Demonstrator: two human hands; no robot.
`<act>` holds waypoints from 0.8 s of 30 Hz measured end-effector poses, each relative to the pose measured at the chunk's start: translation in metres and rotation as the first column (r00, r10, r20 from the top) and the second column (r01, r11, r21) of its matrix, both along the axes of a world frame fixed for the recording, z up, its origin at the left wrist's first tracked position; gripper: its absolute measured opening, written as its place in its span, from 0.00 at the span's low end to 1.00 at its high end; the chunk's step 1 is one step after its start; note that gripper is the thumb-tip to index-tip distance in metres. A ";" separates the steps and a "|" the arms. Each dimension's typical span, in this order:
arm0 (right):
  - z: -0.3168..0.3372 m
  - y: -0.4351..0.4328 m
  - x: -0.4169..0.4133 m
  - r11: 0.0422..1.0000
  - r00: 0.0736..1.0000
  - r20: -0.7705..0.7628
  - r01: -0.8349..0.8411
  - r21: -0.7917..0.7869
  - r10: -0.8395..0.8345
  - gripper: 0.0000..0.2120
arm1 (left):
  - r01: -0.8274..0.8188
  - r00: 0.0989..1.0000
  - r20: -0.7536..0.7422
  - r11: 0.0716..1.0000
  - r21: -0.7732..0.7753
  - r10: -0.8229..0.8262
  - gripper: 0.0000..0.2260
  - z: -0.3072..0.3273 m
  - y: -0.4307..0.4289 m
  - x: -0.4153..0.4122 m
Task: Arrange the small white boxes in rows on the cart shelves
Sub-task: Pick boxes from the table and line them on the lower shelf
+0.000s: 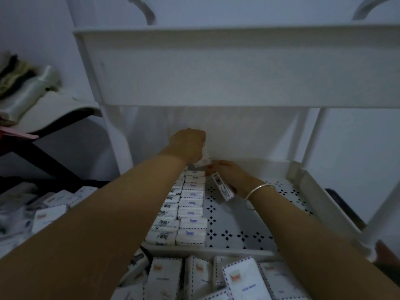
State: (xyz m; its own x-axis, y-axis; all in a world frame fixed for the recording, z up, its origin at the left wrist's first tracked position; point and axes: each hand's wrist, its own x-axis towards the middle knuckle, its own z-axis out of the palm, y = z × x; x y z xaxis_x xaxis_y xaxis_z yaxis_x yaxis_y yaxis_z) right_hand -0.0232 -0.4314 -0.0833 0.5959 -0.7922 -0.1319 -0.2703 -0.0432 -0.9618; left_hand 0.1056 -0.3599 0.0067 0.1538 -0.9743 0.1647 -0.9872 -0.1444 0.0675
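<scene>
Head view: A person's left hand (187, 146) curls round a small white box (203, 158) at the far end of a white cart's perforated shelf (249, 215), while the right hand (229, 174) grips a barcoded box (224, 189) just right of the rows on that shelf. Both hands are closed on their loads.

Two rows of boxes (188, 210) run front to back along the shelf's left side, packed tight. The rest of the patterned floor, well over half, is bare, so the job looks less than half done on this level.

Plenty waits: loose boxes (218, 278) crowd the foreground below the shelf's near rim, and a heap of boxes (50, 207) lies left of the shelf, outside the cart.

The upper tray (216, 66) hangs low over the shelf (its contents cannot be seen from here), leaving tight headroom for reaching the back. A silver bangle (259, 189) circles the right wrist above the shelf.
</scene>
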 end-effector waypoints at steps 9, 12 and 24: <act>0.000 0.006 0.002 0.988 0.999 -0.035 0.002 0.157 0.003 0.08 | 0.025 1.000 0.008 0.987 0.159 -0.026 0.20 -0.008 -0.003 0.009; 0.004 0.006 0.005 0.982 0.993 0.015 0.110 0.152 -0.113 0.13 | 0.025 0.999 0.019 0.973 0.230 -0.031 0.19 -0.013 -0.004 0.010; 0.007 -0.002 0.008 0.745 0.961 0.162 0.276 -0.607 -0.224 0.11 | -0.031 0.999 0.041 0.934 0.356 0.017 0.21 -0.024 0.000 0.001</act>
